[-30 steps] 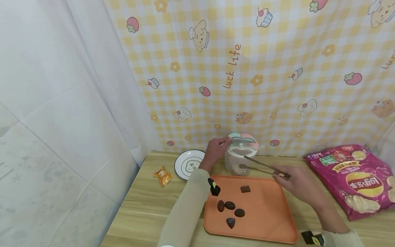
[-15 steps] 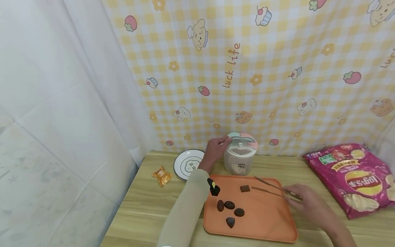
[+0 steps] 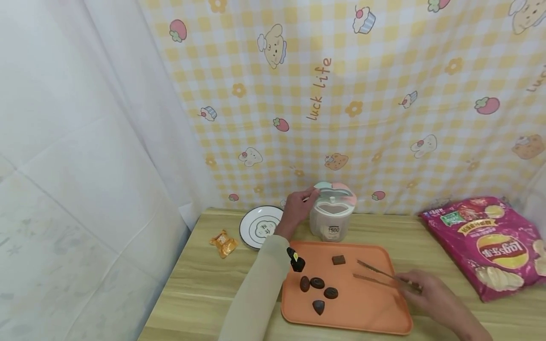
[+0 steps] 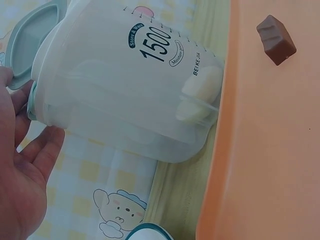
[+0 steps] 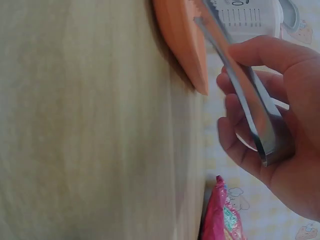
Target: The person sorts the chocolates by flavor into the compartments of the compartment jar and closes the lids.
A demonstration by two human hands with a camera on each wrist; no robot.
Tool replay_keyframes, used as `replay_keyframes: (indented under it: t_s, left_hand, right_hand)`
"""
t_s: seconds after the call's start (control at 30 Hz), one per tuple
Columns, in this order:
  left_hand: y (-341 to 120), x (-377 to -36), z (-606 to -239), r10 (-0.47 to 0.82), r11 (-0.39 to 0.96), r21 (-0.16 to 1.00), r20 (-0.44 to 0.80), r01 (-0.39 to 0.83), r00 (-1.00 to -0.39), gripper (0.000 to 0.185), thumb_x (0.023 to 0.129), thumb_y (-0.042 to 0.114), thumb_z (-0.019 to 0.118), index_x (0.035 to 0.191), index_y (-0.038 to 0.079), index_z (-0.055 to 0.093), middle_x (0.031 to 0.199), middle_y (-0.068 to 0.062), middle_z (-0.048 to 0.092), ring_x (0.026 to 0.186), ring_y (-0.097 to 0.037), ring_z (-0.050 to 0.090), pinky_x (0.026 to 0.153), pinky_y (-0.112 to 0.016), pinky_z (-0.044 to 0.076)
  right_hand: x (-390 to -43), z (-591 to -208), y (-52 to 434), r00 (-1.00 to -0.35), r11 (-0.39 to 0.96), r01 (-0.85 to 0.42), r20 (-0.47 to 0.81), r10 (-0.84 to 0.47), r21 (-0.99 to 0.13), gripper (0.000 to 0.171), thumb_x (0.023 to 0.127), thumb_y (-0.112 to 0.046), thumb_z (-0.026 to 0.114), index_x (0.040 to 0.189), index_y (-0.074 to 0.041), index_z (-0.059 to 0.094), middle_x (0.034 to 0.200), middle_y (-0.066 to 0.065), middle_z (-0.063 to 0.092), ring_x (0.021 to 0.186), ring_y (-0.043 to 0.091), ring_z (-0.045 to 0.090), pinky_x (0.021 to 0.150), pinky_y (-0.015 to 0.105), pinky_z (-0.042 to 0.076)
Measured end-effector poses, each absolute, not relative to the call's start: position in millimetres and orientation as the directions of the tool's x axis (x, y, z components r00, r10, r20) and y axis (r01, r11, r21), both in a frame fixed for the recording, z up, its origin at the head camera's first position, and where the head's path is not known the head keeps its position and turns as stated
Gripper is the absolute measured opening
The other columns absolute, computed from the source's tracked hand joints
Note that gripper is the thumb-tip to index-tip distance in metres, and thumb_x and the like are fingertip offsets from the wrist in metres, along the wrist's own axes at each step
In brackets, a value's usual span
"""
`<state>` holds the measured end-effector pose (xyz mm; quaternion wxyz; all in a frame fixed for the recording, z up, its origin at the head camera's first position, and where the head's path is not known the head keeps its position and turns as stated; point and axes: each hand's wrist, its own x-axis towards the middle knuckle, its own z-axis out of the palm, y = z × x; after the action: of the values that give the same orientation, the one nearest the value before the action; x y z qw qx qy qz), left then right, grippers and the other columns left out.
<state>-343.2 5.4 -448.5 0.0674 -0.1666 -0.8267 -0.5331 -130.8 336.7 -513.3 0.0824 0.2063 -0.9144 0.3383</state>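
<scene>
My left hand [image 3: 297, 208] grips the raised lid flap [image 4: 31, 47] of a clear plastic storage canister [image 4: 125, 85] marked 1500, its fingers curled at the rim. Pale white pieces [image 4: 200, 95] show through the wall near the bottom. My right hand [image 3: 431, 291] holds metal food tongs [image 5: 250, 95], their arms spread with nothing between the tips, over the right part of the orange tray [image 3: 362, 312]. A brown block of chocolate [image 3: 339, 260] lies left of the tips. Several dark chocolates [image 3: 331, 293], oval ones and a pointed one, lie on the tray's left half.
A white plate [image 3: 251, 239] with a dark rim stands left of the canister, partly behind my left forearm. Beside it lies an orange-wrapped sweet [image 3: 223, 244]. A purple chip bag [image 3: 490, 251] lies at the right. A checked curtain [image 3: 362, 118] hangs behind the table.
My right hand has drawn the tongs from the canister's opening back and right, down over the tray. My left hand stays at the lid, and the chocolates have not moved.
</scene>
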Motion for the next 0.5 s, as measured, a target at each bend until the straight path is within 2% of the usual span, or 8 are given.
replay_keyframes:
  t_s: [0.27,0.5]
  left_hand:
    - [5.4,-342.2,-449.3,0.212,0.376,0.852,0.304,0.364,-0.929,0.047,0.103,0.051,0.058,0.131,0.016,0.071,0.138,0.004,0.064,0.123,-0.018,0.063,0.096,-0.032,0.054]
    - [5.6,-341.9,-449.2,0.201,0.372,0.859,0.295,0.351,-0.934,0.046,0.103,0.051,0.058,0.129,0.016,0.073,0.138,0.004,0.064,0.124,-0.017,0.062,0.097,-0.032,0.053]
  right_hand:
    - [-130.5,-509.5,334.9,-0.965,0.778,-0.227,0.028,-0.261,-0.586,0.031,0.088,-0.015,0.082,0.115,-0.002,0.075,0.094,-0.006,0.064,0.079,0.0,0.057,0.066,0.026,0.054]
    - [-129.9,-506.1,331.5,-0.973,0.823,-0.182,-0.022,-0.229,-0.538,0.032,0.087,-0.021,0.084,0.114,-0.007,0.076,0.091,-0.007,0.062,0.078,0.001,0.055,0.066,0.026,0.052]
